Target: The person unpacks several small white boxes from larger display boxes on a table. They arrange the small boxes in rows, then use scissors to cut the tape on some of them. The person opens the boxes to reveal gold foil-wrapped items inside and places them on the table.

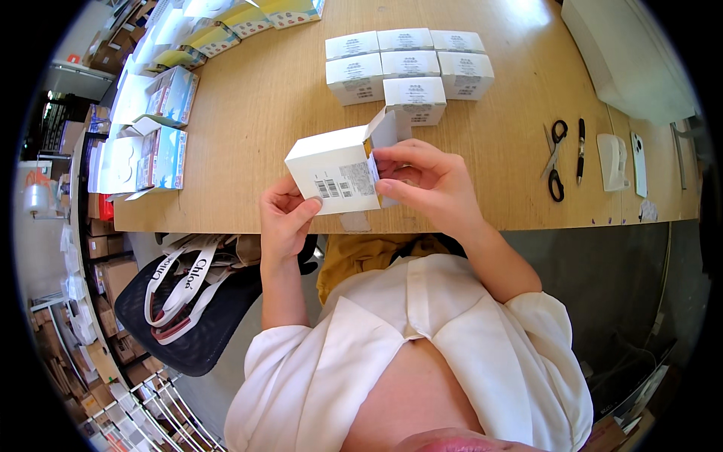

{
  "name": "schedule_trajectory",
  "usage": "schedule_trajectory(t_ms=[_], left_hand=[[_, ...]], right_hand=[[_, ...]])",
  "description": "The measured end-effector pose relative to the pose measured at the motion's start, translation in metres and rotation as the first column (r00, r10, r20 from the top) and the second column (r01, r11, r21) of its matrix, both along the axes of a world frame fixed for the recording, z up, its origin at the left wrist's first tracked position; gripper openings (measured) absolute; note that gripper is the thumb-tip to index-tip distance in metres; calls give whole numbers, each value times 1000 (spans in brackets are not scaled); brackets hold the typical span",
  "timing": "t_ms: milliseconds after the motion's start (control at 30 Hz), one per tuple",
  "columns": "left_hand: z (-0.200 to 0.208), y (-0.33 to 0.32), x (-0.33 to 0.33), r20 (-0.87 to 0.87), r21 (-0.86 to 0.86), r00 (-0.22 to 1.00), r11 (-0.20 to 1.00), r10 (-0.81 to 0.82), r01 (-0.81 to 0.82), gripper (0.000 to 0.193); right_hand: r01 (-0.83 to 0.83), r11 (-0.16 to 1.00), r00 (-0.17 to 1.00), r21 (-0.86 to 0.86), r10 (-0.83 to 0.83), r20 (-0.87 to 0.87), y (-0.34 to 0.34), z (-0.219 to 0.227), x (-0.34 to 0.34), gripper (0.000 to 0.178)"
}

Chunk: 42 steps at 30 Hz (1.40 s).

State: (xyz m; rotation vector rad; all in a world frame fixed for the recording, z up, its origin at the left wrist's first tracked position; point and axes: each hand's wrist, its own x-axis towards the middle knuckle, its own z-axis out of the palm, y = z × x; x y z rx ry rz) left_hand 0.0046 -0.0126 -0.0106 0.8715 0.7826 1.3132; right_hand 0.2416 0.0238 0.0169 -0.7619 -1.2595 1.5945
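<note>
A white carton (331, 167) with printed labels on its side is held tilted just above the table's near edge. My left hand (285, 218) grips its lower left end, thumb on the printed side. At the carton's right end, a lid flap (384, 129) stands open. My right hand (433, 181) is at that opening, thumb and fingers closed around something pale at the edge. Whether they pinch a flap or the contents is hidden. A strip of yellow shows inside the opening.
Several closed white cartons (407, 64) stand grouped beyond my hands. Blue display boxes (162, 158) and yellow ones (248, 21) line the left and far left. On the right lie scissors (555, 160), a pen (581, 151) and a white plastic piece (613, 162). A bag (181, 309) sits below the table's left side.
</note>
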Motion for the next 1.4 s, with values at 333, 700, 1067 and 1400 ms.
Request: schedule_trajectory(t_ms=[333, 700, 1067, 1400], left_hand=[[26, -3, 9, -304, 93, 952, 996, 35, -7, 61], [23, -4, 8, -242, 76, 969, 997, 45, -27, 69], [15, -4, -7, -284, 17, 957, 998, 61, -58, 59], [-8, -1, -44, -161, -151, 980, 979, 112, -137, 51]], right_hand=[[5, 1000, 994, 16, -7, 108, 3, -2, 1, 31], [61, 981, 993, -186, -78, -83, -3, -14, -6, 14], [41, 956, 992, -289, -74, -103, -4, -28, -17, 9], [51, 933, 978, -356, -119, -170, 1, -51, -33, 11]])
